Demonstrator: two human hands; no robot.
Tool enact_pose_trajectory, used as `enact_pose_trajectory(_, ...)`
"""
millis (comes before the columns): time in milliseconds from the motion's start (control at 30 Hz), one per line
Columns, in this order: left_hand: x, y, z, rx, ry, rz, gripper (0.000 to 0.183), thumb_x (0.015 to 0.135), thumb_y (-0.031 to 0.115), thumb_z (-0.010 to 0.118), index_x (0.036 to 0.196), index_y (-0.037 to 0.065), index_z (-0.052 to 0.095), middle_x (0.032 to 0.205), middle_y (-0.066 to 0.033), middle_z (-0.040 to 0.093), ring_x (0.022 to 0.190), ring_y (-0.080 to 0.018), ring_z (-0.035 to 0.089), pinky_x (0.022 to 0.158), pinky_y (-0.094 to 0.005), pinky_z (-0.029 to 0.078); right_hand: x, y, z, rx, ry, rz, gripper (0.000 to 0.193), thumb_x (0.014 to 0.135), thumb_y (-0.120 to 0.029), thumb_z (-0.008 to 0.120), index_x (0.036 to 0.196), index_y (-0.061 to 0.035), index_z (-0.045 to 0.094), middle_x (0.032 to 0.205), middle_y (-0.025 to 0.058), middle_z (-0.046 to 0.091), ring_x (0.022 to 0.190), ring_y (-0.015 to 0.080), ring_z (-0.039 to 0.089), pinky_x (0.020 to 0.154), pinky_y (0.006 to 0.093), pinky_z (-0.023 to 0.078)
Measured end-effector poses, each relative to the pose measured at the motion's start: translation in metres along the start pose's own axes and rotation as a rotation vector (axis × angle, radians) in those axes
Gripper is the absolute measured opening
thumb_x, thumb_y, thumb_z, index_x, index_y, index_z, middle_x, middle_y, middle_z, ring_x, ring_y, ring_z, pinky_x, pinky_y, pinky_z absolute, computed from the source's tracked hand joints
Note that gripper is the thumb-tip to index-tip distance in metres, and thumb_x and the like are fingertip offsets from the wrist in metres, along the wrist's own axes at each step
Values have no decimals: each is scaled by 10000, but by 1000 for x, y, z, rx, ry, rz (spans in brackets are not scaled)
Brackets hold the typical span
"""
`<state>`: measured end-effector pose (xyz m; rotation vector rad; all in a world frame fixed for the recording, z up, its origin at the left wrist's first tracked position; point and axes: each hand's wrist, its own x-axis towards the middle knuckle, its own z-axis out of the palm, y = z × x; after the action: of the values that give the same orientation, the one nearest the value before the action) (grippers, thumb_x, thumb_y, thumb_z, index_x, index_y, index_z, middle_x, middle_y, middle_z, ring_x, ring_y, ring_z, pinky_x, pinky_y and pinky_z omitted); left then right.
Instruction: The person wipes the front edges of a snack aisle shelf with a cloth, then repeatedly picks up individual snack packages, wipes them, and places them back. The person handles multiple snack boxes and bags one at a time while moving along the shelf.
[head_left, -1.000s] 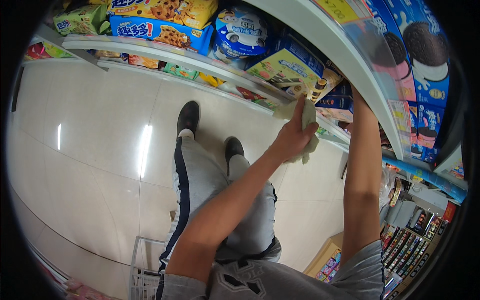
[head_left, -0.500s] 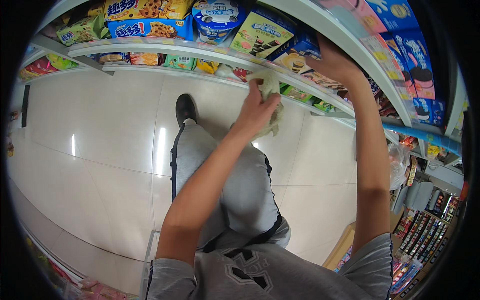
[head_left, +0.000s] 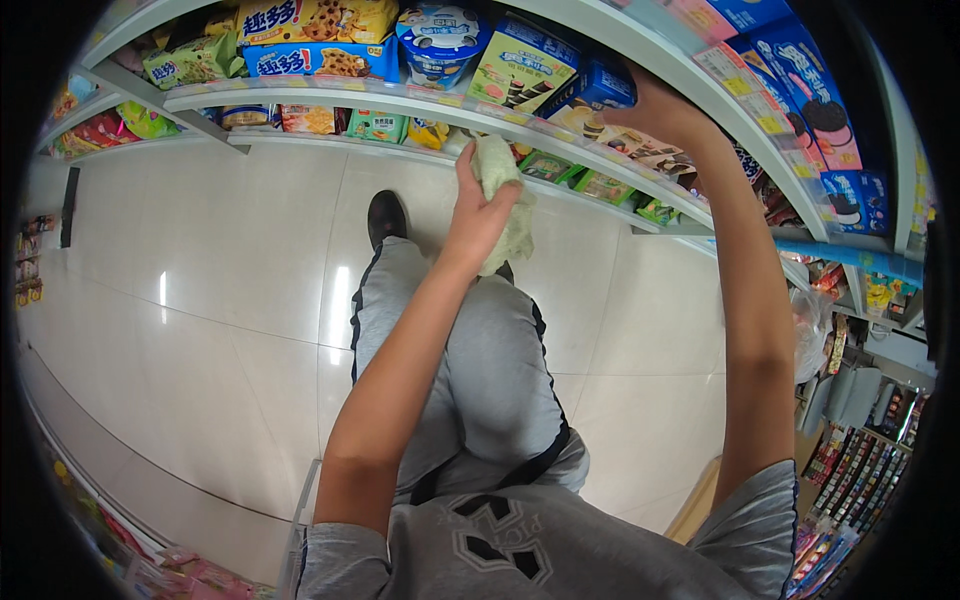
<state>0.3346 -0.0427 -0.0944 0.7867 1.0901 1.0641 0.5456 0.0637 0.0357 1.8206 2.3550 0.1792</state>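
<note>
In my left hand [head_left: 478, 215] a crumpled pale green cloth [head_left: 505, 235] is gripped between thumb and fingers, hanging just in front of the shelf edge above the floor. My right hand [head_left: 660, 112] reaches onto the middle shelf, under the board above it. It is closed around the right end of a blue and cream biscuit box [head_left: 603, 88], thumb on the front; some fingertips are hidden. Left of that box stands a green and yellow box of wafer rolls [head_left: 523, 65], then a blue and white snack tub [head_left: 438, 45].
Blue and yellow cookie packs [head_left: 320, 60] line the shelf's left part. A lower shelf [head_left: 400, 148] carries bagged snacks. The upper shelf board [head_left: 745, 130] overhangs my right forearm, with blue and pink boxes [head_left: 815, 110] on it. My knees and a dark shoe [head_left: 387, 215] are below.
My left hand has moved left with the cloth, away from the shelf edge below the biscuit box. My right hand stays at the box, and the view has shifted slightly.
</note>
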Motion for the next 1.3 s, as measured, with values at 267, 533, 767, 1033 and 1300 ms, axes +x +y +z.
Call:
enact_pose_trajectory(267,26,-7,1,426,-59,321,390,758,165,591,1124,37,551,1055,-206,568,947,-355,570,845,-374,455,3,-6,0,10,-14,24,920,616,-526,752,1319,-23,436,1323,214,455,1225,354,431,1044,372,329)
enact_pose_trajectory(533,28,2,2,330,-106,141,352,755,151,590,1078,17,545,1015,-175,620,913,-320,606,812,-367,469,14,-4,13,-60,84,-16,835,666,-483,755,1312,-49,453,1252,193,519,1162,335,486,1001,364,366)
enact_pose_trajectory(767,30,-3,-1,239,-101,115,413,766,114,598,1145,11,471,1048,-156,616,921,-294,613,818,-345,464,11,-7,12,-79,185,-111,839,666,-480,763,1310,-42,452,1241,191,532,1143,333,504,992,355,376)
enact_pose_trajectory(1033,35,4,7,164,-8,249,803,764,26,554,1424,93,102,1102,-175,518,948,-236,566,819,-317,472,23,-32,-5,100,118,-15,905,627,-598,738,1277,-34,459,1227,184,522,1121,329,509,956,363,405)
enact_pose_trajectory(1300,53,27,9,78,5,160,900,755,41,565,1437,46,-22,1117,-221,529,1008,-310,567,867,-354,456,67,-59,0,188,-8,-26,844,652,-540,756,1247,-5,490,1094,196,599,1004,293,592,893,352,457)
